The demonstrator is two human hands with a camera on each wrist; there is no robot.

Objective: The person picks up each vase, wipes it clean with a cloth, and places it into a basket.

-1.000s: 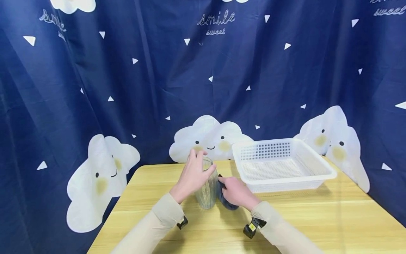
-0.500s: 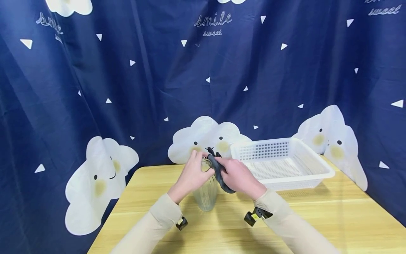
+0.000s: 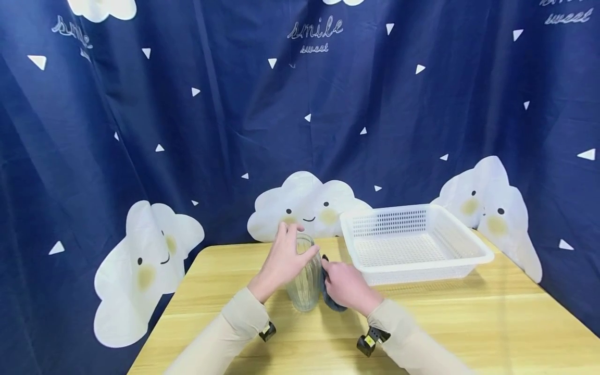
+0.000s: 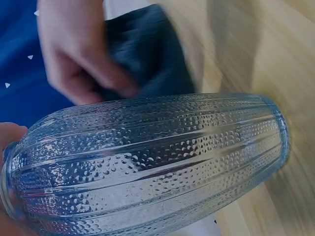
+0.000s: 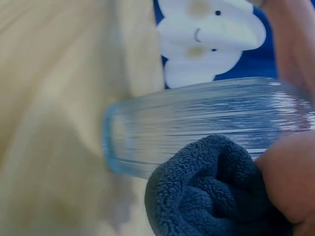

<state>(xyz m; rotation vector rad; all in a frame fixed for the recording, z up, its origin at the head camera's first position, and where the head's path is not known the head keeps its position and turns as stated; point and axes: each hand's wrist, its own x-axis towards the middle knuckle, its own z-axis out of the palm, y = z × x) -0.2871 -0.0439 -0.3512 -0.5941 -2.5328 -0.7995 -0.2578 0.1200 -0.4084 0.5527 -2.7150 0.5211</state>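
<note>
A ribbed, dimpled clear glass vase (image 3: 304,289) stands upright on the wooden table in the head view. My left hand (image 3: 285,260) holds it at the mouth, with thumb and fingers spread around the rim. Against the vase's right side, my right hand (image 3: 348,285) grips a bunched dark blue-grey towel (image 3: 332,301). Up close in the right wrist view, the folded terry towel (image 5: 197,191) lies along the glass vase (image 5: 197,115). From the left wrist, the vase (image 4: 152,162) spans the picture, and the right hand (image 4: 78,49) appears slightly blurred behind it with the towel (image 4: 152,54).
A white perforated plastic basket (image 3: 422,268) sits at the back right of the wooden table (image 3: 445,328). Behind the table hangs a dark blue curtain (image 3: 225,120) printed with clouds and triangles. Each wrist wears a small black camera.
Half a second ago my right hand had raised the towel to the vase's rim; now it is back down along the side. My left hand stays at the mouth.
</note>
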